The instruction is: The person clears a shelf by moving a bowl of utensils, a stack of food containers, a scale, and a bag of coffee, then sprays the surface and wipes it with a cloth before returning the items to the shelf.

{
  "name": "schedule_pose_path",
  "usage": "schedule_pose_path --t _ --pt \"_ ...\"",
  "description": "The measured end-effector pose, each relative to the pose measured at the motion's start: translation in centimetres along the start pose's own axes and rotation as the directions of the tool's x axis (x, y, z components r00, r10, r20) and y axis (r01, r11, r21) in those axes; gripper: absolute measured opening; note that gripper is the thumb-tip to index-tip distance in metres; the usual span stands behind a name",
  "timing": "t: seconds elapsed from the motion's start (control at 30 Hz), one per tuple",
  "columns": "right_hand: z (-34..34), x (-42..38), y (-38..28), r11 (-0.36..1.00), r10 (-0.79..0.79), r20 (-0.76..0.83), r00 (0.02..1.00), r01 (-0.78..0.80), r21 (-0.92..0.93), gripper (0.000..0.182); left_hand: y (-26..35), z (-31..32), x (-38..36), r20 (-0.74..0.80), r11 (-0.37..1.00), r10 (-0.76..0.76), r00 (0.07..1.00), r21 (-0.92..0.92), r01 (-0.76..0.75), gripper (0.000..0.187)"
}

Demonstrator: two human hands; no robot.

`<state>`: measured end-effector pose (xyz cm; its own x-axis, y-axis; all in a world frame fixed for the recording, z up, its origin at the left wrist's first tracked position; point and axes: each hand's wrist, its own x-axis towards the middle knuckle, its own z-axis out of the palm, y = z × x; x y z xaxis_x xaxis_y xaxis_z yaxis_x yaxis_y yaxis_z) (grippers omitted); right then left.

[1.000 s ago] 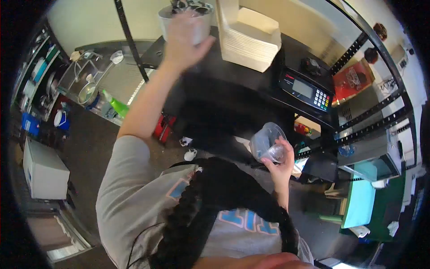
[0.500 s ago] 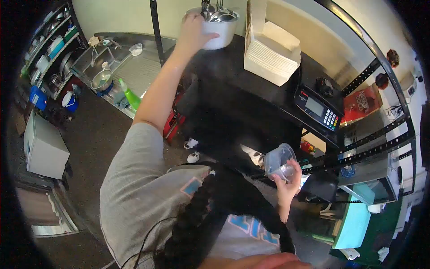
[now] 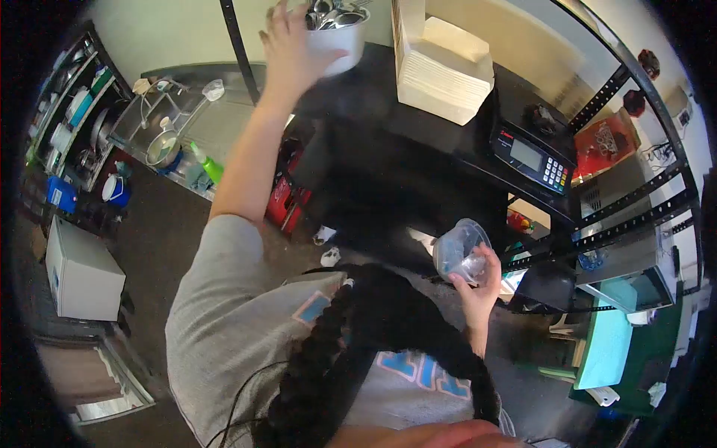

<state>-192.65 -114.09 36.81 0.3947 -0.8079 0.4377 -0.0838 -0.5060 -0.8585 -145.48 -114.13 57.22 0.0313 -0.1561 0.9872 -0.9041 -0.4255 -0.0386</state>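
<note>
At the back of the black shelf top, a white tub [image 3: 348,46] holds metal spoons and other cutlery [image 3: 336,16]. My left hand [image 3: 293,46] is at the left side of this tub, open, its fingers spread upward and its thumb across the tub's front in this view. My right hand [image 3: 482,280] is closed around a clear plastic container [image 3: 458,250], held tilted in front of my body at the right. Thumb and fingers grip it near one end, and nothing shows inside it.
A stack of cardboard trays [image 3: 445,82] stands right of the tub, with a card terminal [image 3: 532,160] farther right. A metal sink [image 3: 216,112] with a green bottle [image 3: 209,163] lies left. Black rack bars [image 3: 635,220] cross the right side.
My left hand has come off the tub's rim, moved to its left and spread its fingers. The whole view has shifted a little; my right hand still holds the clear container.
</note>
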Motion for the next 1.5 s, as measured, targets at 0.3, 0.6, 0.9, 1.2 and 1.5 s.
schedule_pose_path --t 0.3,0.6,0.9,1.2,1.5 --pt "-0.1 0.1 -0.9 0.999 0.029 -0.063 0.998 -0.027 0.029 0.073 13.4 1.2 0.0 0.055 0.663 0.544 0.837 -0.639 -0.389 0.045" --pt "-1.8 -0.8 0.6 0.999 0.039 -0.104 0.994 -0.038 0.019 0.075 11.7 3.4 1.7 0.469 0.782 0.551 0.691 -0.58 -0.229 0.043" --pt "-1.8 -0.6 0.1 0.998 0.04 -0.07 0.997 -0.044 -0.049 0.074 9.3 6.2 0.7 0.376 0.737 0.633 0.677 -0.561 -0.377 0.042" --pt "-0.6 -0.5 0.3 0.998 0.044 -0.055 0.998 -0.047 -0.052 0.072 8.7 3.6 0.9 0.412 0.707 0.657 0.631 -0.626 -0.328 0.047" --pt "-1.7 -0.3 5.6 0.949 0.077 0.001 0.997 -0.073 -0.306 0.039 11.4 -1.3 -2.7 0.095 0.768 0.382 0.919 -0.587 -0.258 0.043"
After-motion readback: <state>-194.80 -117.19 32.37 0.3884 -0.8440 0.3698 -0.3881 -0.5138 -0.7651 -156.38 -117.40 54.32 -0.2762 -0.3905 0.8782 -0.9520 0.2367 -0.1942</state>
